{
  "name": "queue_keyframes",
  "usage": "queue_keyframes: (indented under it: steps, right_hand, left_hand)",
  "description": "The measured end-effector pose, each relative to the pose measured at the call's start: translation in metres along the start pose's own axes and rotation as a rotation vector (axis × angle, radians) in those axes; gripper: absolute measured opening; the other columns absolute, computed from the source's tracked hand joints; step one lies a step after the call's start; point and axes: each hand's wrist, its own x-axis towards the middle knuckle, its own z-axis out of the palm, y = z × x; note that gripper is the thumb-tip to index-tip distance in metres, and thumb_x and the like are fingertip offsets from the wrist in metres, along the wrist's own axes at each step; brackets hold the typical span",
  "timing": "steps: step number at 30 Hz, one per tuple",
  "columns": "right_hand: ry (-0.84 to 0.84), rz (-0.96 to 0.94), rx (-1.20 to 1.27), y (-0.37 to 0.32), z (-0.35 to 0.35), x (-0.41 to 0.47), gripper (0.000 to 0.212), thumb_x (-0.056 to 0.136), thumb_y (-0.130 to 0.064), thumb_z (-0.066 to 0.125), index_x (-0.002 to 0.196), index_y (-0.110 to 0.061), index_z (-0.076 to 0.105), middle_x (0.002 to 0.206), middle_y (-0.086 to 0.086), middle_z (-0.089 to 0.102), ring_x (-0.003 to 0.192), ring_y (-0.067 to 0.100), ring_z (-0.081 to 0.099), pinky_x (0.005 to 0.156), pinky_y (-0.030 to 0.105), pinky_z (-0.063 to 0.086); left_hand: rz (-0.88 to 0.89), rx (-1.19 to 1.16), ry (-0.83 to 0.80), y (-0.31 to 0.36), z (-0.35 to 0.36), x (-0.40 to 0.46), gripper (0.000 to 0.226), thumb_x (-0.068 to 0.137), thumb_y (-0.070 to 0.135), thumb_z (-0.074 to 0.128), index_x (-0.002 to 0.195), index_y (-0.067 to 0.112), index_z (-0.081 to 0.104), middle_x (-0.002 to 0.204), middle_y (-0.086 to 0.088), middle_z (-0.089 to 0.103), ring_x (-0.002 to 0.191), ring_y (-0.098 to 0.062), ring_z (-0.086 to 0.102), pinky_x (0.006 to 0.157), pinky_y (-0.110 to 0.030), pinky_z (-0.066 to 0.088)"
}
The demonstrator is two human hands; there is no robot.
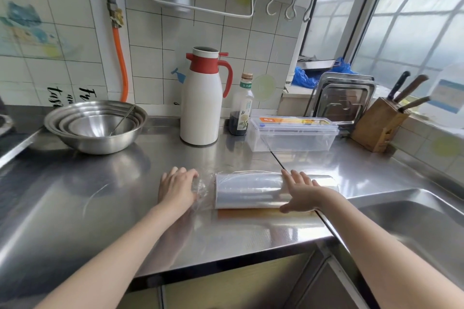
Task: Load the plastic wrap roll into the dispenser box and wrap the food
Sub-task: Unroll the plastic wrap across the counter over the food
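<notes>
Roll [247, 189] of plastic wrap lies on its side on the steel table [75, 198], its long axis running nine o'clock to three o'clock across the person's front, close to the near edge. At its nine o'clock end a bunch of loose, crumpled film [202, 189] trails off; the left hand [177, 189] has its fingers curled round that film and grips it. The right hand [300, 193] lies over the roll toward its three o'clock end, fingers straight and spread, pressing down rather than clasping. So both hands are already on the roll, one at each end.

Dispenser box [295, 134], clear plastic with its lid down, sits at twelve o'clock from the roll, a little toward one o'clock, well apart from it and lying parallel to it. A lift straight away from the person should reach it, once the lid is opened; the right hand is the nearer one.

Beside the box stand a dark bottle [242, 110] and a white jug [202, 98]; stacked steel bowls [95, 125] sit at ten o'clock.
</notes>
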Motion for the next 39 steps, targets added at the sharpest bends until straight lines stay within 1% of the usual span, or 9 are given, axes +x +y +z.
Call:
queue_keyframes:
  steps: [4, 7, 13, 19, 22, 25, 29, 34, 39]
  right_hand:
    - [-0.005, 0.008, -0.001, -0.002, -0.001, -0.002, 0.105, 0.088, -0.045, 0.059, 0.149, -0.017, -0.021, 0.159, 0.01, -0.02, 0.147, 0.03, -0.017, 0.12, 0.047, -0.003]
    - [-0.01, 0.016, -0.009, -0.004, -0.001, -0.002, 0.105, 0.088, -0.044, 0.059, 0.149, -0.016, -0.022, 0.159, 0.011, -0.021, 0.147, 0.03, -0.017, 0.121, 0.047, -0.003]
    - [-0.007, 0.015, -0.016, -0.003, -0.002, 0.002, 0.106, 0.088, -0.045, 0.06, 0.149, -0.015, -0.021, 0.159, 0.011, -0.019, 0.147, 0.031, -0.015, 0.121, 0.048, -0.002]
    - [0.0, 0.01, -0.011, -0.003, 0.001, 0.002, 0.106, 0.087, -0.044, 0.06, 0.149, -0.015, -0.021, 0.159, 0.012, -0.019, 0.147, 0.032, -0.015, 0.12, 0.048, -0.003]
    - [0.009, 0.008, -0.004, -0.002, 0.001, 0.001, 0.107, 0.087, -0.045, 0.061, 0.149, -0.016, -0.021, 0.159, 0.012, -0.018, 0.147, 0.031, -0.015, 0.12, 0.048, -0.002]
    - [0.012, 0.012, -0.01, -0.003, 0.0, 0.001, 0.108, 0.086, -0.045, 0.061, 0.149, -0.016, -0.02, 0.159, 0.011, -0.017, 0.147, 0.03, -0.014, 0.12, 0.047, -0.002]
    - [0.024, 0.02, -0.02, -0.003, 0.004, -0.002, 0.109, 0.086, -0.044, 0.062, 0.149, -0.015, -0.023, 0.159, 0.011, -0.019, 0.147, 0.03, -0.015, 0.12, 0.047, -0.002]
    - [0.022, 0.026, -0.042, -0.003, 0.007, -0.007, 0.109, 0.087, -0.043, 0.062, 0.148, -0.015, -0.025, 0.158, 0.01, -0.021, 0.147, 0.03, -0.016, 0.12, 0.047, -0.001]
    - [-0.01, 0.043, -0.085, -0.01, 0.006, -0.012, 0.109, 0.088, -0.039, 0.061, 0.146, -0.012, -0.028, 0.158, 0.013, -0.023, 0.146, 0.033, -0.017, 0.12, 0.049, -0.001]
  left_hand:
    - [0.049, 0.1, 0.072, -0.002, 0.01, 0.001, 0.018, 0.091, 0.029, 0.05, 0.103, 0.026, 0.064, 0.105, 0.006, 0.065, 0.108, -0.017, 0.05, 0.086, -0.03, 0.03]
    - [-0.043, 0.027, 0.109, -0.004, 0.011, 0.005, 0.031, 0.097, 0.035, 0.043, 0.091, 0.02, 0.07, 0.097, 0.0, 0.072, 0.103, -0.022, 0.056, 0.082, -0.033, 0.032]
    - [-0.369, -0.55, 0.035, -0.006, -0.003, 0.01, 0.04, 0.093, 0.025, 0.05, 0.062, 0.012, 0.071, 0.071, -0.005, 0.072, 0.075, -0.029, 0.064, 0.069, -0.03, 0.045]
    - [-0.68, -1.279, -0.063, 0.006, -0.021, 0.01, 0.015, 0.094, 0.005, 0.046, 0.09, 0.005, 0.06, 0.05, -0.003, 0.065, 0.031, -0.007, 0.057, 0.035, -0.013, 0.036]
    - [-0.719, -1.559, -0.236, 0.012, -0.033, 0.008, 0.008, 0.098, 0.009, 0.041, 0.098, 0.007, 0.048, 0.082, -0.013, 0.059, 0.057, -0.019, 0.063, 0.053, -0.026, 0.043]
    - [-0.699, -1.69, -0.301, 0.021, -0.039, 0.002, 0.025, 0.095, -0.002, 0.044, 0.117, 0.01, 0.046, 0.085, -0.011, 0.056, 0.07, -0.022, 0.063, 0.052, -0.03, 0.045]
    - [-0.728, -1.793, -0.085, 0.029, -0.036, 0.001, 0.057, 0.087, -0.018, 0.046, 0.14, 0.003, 0.035, 0.08, -0.013, 0.058, 0.046, -0.017, 0.066, 0.063, -0.037, 0.049]
    - [-0.745, -1.676, 0.13, 0.028, -0.041, 0.007, 0.044, 0.079, -0.022, 0.052, 0.116, 0.003, 0.055, 0.073, -0.014, 0.059, 0.056, -0.02, 0.059, 0.044, -0.021, 0.052]
    - [-0.62, -1.228, 0.294, 0.035, -0.043, 0.012, 0.034, 0.074, -0.011, 0.058, 0.099, 0.011, 0.066, 0.105, -0.012, 0.063, 0.081, -0.024, 0.058, 0.07, -0.032, 0.047]
